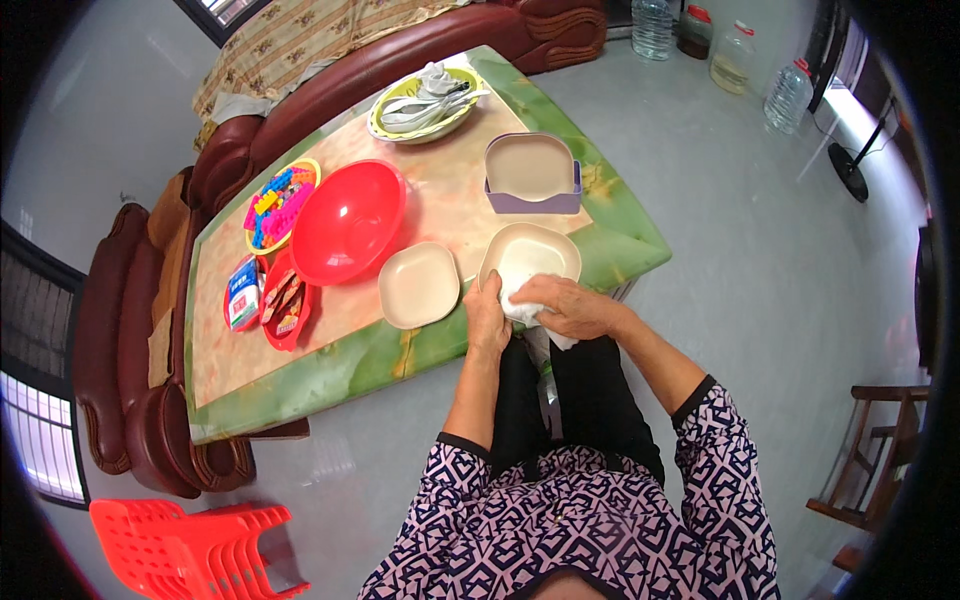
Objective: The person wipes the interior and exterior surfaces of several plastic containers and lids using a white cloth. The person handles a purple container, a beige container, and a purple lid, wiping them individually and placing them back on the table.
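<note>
My left hand (pixel 487 312) grips the near left rim of a beige square plate (pixel 530 250), which is raised at the table's front edge. Bunched in my right hand (pixel 568 305) is a white cloth (pixel 522 312), pressed against the plate's near inner side. Part of the cloth hangs below my fingers. A second beige plate (pixel 419 285) lies on the table just left of my left hand. Behind the held plate, more beige plates (pixel 530 165) stand in a purple holder (pixel 535 203).
A red bowl (pixel 350 222) sits mid-table, beside a basket of colourful blocks (pixel 280 207) and red trays of packets (pixel 286 305). At the far end is a yellow-rimmed basket of spoons (pixel 425 105). Red stools (pixel 200 550) stand at lower left, a sofa (pixel 390 55) behind.
</note>
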Available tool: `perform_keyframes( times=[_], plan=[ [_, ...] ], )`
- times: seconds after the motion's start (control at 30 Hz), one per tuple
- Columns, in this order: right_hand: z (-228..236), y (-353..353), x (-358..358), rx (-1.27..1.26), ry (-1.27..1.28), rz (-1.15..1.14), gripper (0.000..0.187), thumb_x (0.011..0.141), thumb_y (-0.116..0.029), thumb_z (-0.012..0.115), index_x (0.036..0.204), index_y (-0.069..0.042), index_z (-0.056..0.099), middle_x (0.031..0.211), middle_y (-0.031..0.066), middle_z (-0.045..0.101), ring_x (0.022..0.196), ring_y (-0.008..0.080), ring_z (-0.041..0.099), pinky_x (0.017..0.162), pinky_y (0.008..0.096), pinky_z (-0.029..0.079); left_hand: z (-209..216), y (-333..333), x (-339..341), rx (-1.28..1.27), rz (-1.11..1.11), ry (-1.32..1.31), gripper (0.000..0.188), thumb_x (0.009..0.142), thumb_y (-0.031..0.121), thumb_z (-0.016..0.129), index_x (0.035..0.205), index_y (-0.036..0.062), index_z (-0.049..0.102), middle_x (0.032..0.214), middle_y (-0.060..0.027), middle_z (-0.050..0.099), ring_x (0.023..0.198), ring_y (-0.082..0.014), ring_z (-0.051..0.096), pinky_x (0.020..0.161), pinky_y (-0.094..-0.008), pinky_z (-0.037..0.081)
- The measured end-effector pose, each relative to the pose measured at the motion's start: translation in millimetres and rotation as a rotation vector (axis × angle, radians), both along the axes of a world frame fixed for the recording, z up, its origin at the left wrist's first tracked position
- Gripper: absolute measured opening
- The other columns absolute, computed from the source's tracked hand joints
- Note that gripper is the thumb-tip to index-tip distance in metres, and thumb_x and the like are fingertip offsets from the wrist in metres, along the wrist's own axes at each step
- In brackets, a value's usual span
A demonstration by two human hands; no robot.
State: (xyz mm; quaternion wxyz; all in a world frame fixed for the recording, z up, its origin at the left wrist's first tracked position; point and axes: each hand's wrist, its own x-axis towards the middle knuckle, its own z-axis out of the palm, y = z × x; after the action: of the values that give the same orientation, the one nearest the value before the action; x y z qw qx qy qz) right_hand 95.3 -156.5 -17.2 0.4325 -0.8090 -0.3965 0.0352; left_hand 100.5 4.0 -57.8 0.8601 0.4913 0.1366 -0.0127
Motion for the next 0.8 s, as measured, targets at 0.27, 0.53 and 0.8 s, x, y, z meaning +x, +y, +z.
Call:
perform_keyframes(
  times=[0.27,0.53,0.8],
  plan=[
    [-14,16,2,-0.452,-0.568,-0.701,0.019,0.073,-0.008,0.059,0.090,0.001,0.061,0.092,0.0186,0.054,0.091,0.0313,0.053,0.074,0.0371,0.047,-11,-12,-1,0.182,0.161,-0.134,0.027,0.092,0.010,0.050,0.113,-0.0068,0.055,0.095,-0.0104,0.063,0.081,-0.0178,0.060,0.070,-0.0311,0.050],
    [16,5,-35,-0.384,0.102,-0.188,0.015,0.072,-0.005,0.054,0.081,0.001,0.064,0.090,0.0275,0.055,0.092,0.0454,0.053,0.076,0.0505,0.047,-3,-14,-5,0.371,0.190,-0.120,0.027,0.091,0.009,0.050,0.112,-0.0066,0.056,0.095,-0.0099,0.063,0.080,-0.0166,0.059,0.072,-0.0301,0.048],
    [38,-46,-51,0.116,0.294,0.010,0.036,0.082,-0.008,0.053,0.117,-0.005,0.060,0.107,0.0120,0.060,0.100,0.0233,0.057,0.089,0.0343,0.044,20,9,-36,0.097,0.320,-0.171,0.030,0.095,0.009,0.045,0.121,-0.0066,0.049,0.108,-0.0129,0.061,0.094,-0.0212,0.062,0.082,-0.0341,0.051]
  ],
)
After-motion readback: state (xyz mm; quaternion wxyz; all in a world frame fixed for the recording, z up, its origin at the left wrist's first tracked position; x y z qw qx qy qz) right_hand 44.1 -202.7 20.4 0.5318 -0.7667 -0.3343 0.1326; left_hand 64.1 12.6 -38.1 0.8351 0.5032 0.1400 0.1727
